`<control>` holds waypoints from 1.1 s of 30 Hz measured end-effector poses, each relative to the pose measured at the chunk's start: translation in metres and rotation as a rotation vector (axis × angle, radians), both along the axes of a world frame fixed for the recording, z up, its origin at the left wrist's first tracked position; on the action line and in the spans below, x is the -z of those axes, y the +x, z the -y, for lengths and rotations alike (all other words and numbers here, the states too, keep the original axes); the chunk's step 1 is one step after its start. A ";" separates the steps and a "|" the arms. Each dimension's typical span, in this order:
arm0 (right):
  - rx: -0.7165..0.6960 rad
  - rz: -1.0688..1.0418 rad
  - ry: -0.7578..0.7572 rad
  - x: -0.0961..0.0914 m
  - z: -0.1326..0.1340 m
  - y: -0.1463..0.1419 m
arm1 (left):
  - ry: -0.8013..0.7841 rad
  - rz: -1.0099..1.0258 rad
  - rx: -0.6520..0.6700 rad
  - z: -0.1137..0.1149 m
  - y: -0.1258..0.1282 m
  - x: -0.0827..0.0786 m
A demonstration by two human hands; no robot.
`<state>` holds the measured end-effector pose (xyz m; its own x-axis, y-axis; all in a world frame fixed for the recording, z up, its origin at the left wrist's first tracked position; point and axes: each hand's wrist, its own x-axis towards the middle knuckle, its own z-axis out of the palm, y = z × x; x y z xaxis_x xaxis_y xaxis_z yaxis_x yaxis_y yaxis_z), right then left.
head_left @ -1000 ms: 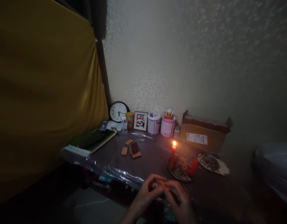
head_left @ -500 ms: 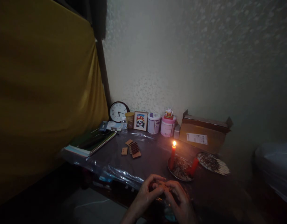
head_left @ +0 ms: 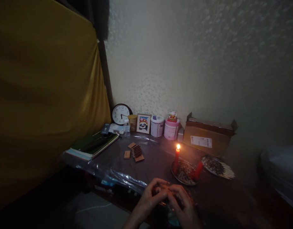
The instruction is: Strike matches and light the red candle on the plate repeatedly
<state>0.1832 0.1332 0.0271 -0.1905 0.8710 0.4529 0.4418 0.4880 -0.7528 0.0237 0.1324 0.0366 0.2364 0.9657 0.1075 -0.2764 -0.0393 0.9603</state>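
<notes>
At the table's front edge my left hand (head_left: 154, 196) and my right hand (head_left: 181, 201) meet, fingers bent and thumbs close together. Between the fingertips is a small tan thing (head_left: 165, 187), mostly covered and dim; its colour is like that of the matchboxes. Both hands are closed around it. Beyond them stands a lit red candle (head_left: 176, 159) on a round metal plate (head_left: 184, 183) with dark and pale bits on it. A shorter red candle (head_left: 198, 170) leans at the plate's right side. Several small matchboxes (head_left: 137, 152) with dark sides lie left of the hands.
A second plate (head_left: 212, 165) holds pale sticks with dark ends. A cardboard box (head_left: 206, 136) stands behind it. Along the wall are a clock (head_left: 121, 114), a framed panda picture (head_left: 143, 124) and two tins (head_left: 157, 126). Books (head_left: 94, 146) lie at left beside a yellow curtain (head_left: 53, 95).
</notes>
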 end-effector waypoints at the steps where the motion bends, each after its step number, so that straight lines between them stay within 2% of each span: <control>1: 0.006 0.002 0.007 0.000 0.000 0.000 | -0.001 -0.003 -0.004 0.000 0.000 -0.001; 33: -0.011 0.009 0.005 0.005 -0.002 0.002 | -0.005 -0.002 0.006 0.002 -0.001 -0.001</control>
<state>0.1850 0.1353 0.0225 -0.2044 0.8663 0.4558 0.4428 0.4971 -0.7462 0.0231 0.1303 0.0376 0.2420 0.9649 0.1023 -0.2744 -0.0331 0.9611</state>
